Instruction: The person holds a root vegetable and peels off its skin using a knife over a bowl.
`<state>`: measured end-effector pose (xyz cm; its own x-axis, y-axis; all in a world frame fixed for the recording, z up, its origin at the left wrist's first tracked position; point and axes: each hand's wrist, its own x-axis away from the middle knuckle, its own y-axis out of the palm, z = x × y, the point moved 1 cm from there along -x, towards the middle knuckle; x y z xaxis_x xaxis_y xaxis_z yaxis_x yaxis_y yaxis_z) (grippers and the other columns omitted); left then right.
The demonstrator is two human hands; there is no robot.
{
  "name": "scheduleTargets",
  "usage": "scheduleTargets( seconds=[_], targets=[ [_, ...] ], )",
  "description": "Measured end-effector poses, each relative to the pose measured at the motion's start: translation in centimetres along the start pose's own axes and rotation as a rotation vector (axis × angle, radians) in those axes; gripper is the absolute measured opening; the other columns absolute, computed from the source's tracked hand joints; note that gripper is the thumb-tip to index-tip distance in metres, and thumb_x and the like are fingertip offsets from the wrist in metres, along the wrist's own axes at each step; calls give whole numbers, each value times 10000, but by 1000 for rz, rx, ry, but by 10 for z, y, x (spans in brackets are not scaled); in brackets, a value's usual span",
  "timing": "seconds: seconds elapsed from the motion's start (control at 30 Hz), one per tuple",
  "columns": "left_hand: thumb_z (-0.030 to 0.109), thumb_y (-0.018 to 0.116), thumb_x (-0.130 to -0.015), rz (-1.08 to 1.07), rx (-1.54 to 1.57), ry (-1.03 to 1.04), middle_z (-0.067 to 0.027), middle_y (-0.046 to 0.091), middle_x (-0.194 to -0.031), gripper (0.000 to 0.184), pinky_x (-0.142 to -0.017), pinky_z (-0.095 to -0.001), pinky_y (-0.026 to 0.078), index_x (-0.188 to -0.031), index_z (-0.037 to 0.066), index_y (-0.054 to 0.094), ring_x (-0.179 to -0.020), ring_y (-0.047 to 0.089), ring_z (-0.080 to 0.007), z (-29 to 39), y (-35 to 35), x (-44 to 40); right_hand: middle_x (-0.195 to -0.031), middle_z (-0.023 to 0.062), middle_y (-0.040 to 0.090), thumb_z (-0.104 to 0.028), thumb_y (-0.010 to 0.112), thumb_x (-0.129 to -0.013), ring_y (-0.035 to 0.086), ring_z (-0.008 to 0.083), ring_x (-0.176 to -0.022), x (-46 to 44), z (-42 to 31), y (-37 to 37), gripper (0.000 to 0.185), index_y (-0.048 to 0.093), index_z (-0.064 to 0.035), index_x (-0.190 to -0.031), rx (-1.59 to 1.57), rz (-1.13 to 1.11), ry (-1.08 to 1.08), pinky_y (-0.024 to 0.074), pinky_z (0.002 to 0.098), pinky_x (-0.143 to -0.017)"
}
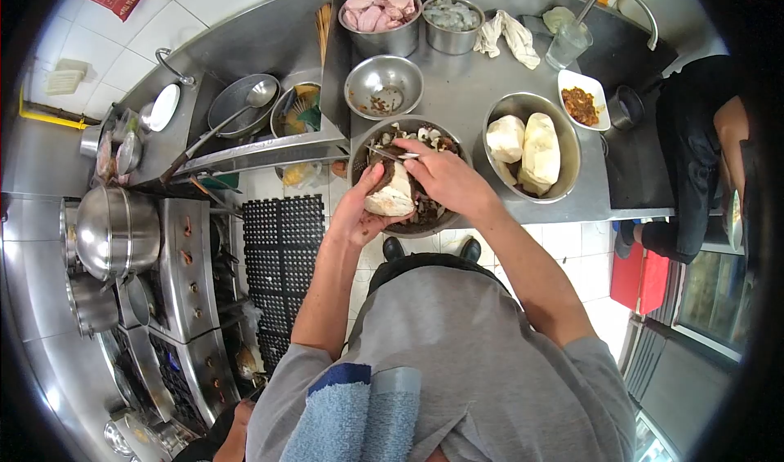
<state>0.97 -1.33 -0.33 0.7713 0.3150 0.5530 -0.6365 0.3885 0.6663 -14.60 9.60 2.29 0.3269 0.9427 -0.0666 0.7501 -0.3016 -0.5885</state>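
My left hand (pixel 363 209) is closed around a partly peeled root (pixel 390 194), like a taro, with white flesh below and rough brown skin on top. In my right hand (pixel 445 176) is a small tool with a thin metal blade (pixel 384 153), pressed against the skin; I cannot tell whether it is a knife or a peeler. Both hands are over a large metal bowl (pixel 357 168) of dark and white peelings. To the right, a steel bowl (pixel 574 164) holds peeled whitish roots (pixel 540 153).
Behind are a steel bowl (pixel 359 86) with brown scraps, a pot of raw chicken (pixel 380 11), a pot of shrimp (pixel 451 15) and a cloth (pixel 508 37). A white dish (pixel 603 95) holds reddish food. Another person (pixel 694 160) stands right; stoves (pixel 184 258) line the left.
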Motion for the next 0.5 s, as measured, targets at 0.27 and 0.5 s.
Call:
scheduleTargets(
  seconds=[0.27, 0.5],
  targets=[
    [374, 539, -1021, 2, 15, -2, -130, 677, -1165, 413, -810, -510, 593, -1290, 62, 563, -984, 691, -335, 4, 8, 9, -1216, 223, 635, -193, 447, -1014, 630, 435, -1004, 22, 3, -13, 431, 477, -137, -1440, 85, -13, 27, 480, 522, -901],
    [381, 570, -999, 17, -106, -36, -156, 670, -1189, 460, -825, -557, 585, -1331, 65, 544, -992, 691, -379, -16, 15, 7, -1191, 213, 650, -200, 449, -1012, 632, 432, -1006, 3, 21, -1, 364, 560, -102, -1344, 11, 12, 118, 491, 513, -917]
  ],
)
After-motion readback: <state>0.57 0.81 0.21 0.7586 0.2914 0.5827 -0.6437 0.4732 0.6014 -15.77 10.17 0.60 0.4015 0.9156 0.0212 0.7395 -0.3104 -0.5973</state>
